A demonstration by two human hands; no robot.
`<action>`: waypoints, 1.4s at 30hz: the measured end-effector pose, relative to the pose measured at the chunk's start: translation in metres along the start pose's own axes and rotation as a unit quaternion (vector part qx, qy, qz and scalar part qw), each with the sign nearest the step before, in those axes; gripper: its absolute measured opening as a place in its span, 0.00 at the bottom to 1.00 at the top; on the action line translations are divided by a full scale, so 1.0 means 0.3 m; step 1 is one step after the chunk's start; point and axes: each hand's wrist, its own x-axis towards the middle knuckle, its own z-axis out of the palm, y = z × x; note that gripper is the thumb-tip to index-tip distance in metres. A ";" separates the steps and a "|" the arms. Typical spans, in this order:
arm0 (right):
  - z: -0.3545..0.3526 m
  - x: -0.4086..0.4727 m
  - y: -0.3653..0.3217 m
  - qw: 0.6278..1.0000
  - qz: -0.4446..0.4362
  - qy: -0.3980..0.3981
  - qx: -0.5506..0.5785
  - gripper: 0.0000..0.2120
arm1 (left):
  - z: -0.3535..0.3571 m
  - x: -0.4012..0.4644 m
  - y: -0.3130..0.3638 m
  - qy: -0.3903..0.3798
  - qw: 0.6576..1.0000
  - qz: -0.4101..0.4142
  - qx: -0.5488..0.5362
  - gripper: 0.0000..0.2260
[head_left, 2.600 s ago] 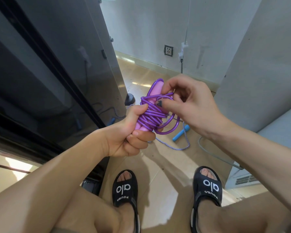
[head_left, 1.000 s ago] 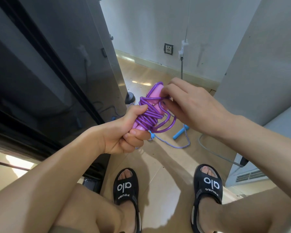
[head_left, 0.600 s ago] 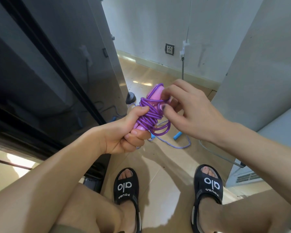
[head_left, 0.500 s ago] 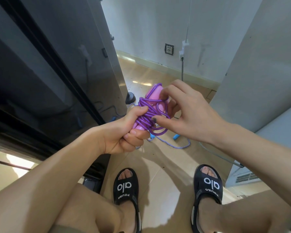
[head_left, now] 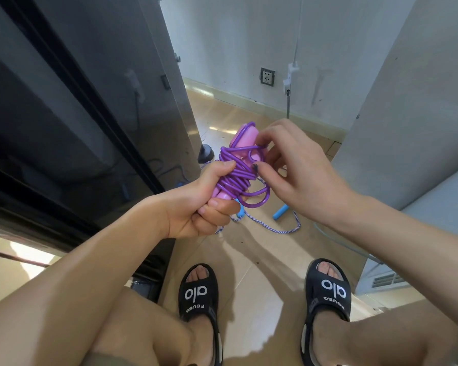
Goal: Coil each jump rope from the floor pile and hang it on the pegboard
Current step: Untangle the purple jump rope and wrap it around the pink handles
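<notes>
Here the left hand is gripping the lower end of the purple rope, its fingers curling tight round the pink handles and the cord wound over them. The bundle is sitting in mid-air above the floor, between the two hands, its long axis tilting from the left fist up and away, the top end pointing toward the far wall. The right hand is pinching the cord near that upper end, thumb and fingertips closing on a strand, while a loose loop is hanging below the wraps. A blue rope is lying on the floor beyond the sandals, well below the bundle.
</notes>
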 end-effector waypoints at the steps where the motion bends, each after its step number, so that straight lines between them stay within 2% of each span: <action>1: 0.002 0.000 -0.002 1.000 -0.002 0.003 -0.006 0.06 | 0.001 -0.001 0.002 0.005 1.000 0.000 0.004 0.25; 8: 0.007 0.001 0.001 0.999 0.006 0.002 -0.039 0.05 | 0.012 0.002 0.005 0.014 0.999 -0.009 0.030 0.27; 16: 0.032 0.000 -0.030 0.995 -0.028 0.038 -0.084 0.05 | -0.022 -0.002 -0.006 -0.001 1.000 -0.016 -0.005 0.27; 21: 0.033 0.009 -0.040 0.993 -0.022 0.062 -0.098 0.11 | -0.012 -0.004 -0.005 -0.007 1.000 0.000 0.002 0.26; 25: 0.033 0.015 -0.042 0.995 0.000 0.060 -0.079 0.12 | -0.009 0.002 -0.002 0.011 1.000 -0.001 0.009 0.28; 28: 0.023 0.015 -0.035 0.998 0.013 0.060 -0.032 0.08 | -0.017 -0.004 -0.004 -0.010 0.999 0.008 0.030 0.27; 32: 0.011 0.020 -0.050 0.995 0.069 0.050 0.052 0.10 | -0.031 -0.009 -0.009 -0.001 0.998 0.016 0.060 0.27; 35: -0.001 0.034 -0.051 0.995 0.083 0.023 0.058 0.08 | -0.046 -0.008 -0.010 0.025 0.995 0.023 0.098 0.28; 38: -0.013 0.046 -0.020 0.998 0.047 -0.041 -0.003 0.02 | -0.051 -0.004 -0.010 0.060 0.990 0.020 0.128 0.29; 42: -0.026 0.059 0.016 0.987 0.024 -0.132 -0.093 0.05 | -0.055 0.005 -0.007 0.131 0.981 0.021 0.142 0.24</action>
